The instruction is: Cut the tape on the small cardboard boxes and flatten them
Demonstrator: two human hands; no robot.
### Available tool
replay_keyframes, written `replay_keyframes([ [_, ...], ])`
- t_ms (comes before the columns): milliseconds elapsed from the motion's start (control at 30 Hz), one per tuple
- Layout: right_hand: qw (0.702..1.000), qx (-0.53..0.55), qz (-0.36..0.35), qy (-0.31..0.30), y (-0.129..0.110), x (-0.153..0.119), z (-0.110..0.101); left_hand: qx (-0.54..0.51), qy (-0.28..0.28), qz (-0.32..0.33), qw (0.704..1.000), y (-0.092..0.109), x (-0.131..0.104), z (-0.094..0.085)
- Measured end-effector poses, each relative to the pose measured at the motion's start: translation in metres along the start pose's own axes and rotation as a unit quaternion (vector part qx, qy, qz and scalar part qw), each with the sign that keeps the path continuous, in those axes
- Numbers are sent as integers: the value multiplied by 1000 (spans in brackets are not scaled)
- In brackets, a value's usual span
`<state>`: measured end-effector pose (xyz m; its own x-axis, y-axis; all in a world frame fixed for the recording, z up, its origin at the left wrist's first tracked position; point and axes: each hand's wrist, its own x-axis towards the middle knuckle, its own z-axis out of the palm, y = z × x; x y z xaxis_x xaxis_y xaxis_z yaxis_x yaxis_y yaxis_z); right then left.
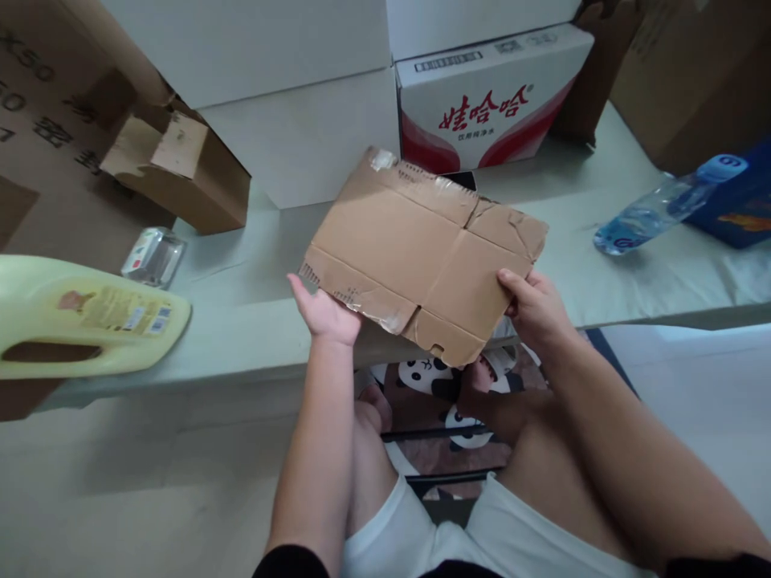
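A flattened brown cardboard box [415, 249] is held up, tilted, over the front edge of the bench. Its flaps are creased, with torn patches and tape along the upper and lower edges. My right hand [533, 309] grips its right side, thumb on top and the other fingers underneath. Under the lower left edge lies my left hand [328, 313], palm up and thumb spread out to the left; the cardboard hides its other fingers. That hand supports the sheet from below.
A yellow-green jug [90, 317], a clear plastic container [154, 257] and a small open carton [193, 172] are at left. Behind stands a white-and-red box [487, 108]. A water bottle [656, 213] leans at right on the cloth-covered bench [626, 281].
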<state>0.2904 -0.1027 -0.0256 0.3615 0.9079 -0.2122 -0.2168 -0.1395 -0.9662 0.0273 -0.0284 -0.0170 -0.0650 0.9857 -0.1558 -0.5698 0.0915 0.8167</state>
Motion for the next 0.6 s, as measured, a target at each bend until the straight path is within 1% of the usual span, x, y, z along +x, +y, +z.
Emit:
replay_keyframes([
  [67, 1000, -16, 2, 1, 1, 1, 3, 1, 28, -3, 1000, 0, 8, -2],
  [133, 1000, -28, 13, -4, 3, 2, 7, -5, 52, -10, 999, -1, 16, -8],
  [267, 998, -37, 50, -3, 5, -1, 14, -38, 50, -11, 998, 1, 25, -23],
  [367, 998, -19, 60, -25, 4, -7, 23, -52, 71, -41, 995, 6, 23, -28],
  [467, 997, -25, 64, -47, -2, -19, 34, -51, 99, -76, 991, 13, 18, -28],
  [533, 996, -25, 77, -39, -8, -28, 37, -48, 102, -89, 990, 19, 16, -27],
  [600, 998, -24, 60, -10, -20, -34, 32, -44, 102, -94, 989, 25, 14, -28],
])
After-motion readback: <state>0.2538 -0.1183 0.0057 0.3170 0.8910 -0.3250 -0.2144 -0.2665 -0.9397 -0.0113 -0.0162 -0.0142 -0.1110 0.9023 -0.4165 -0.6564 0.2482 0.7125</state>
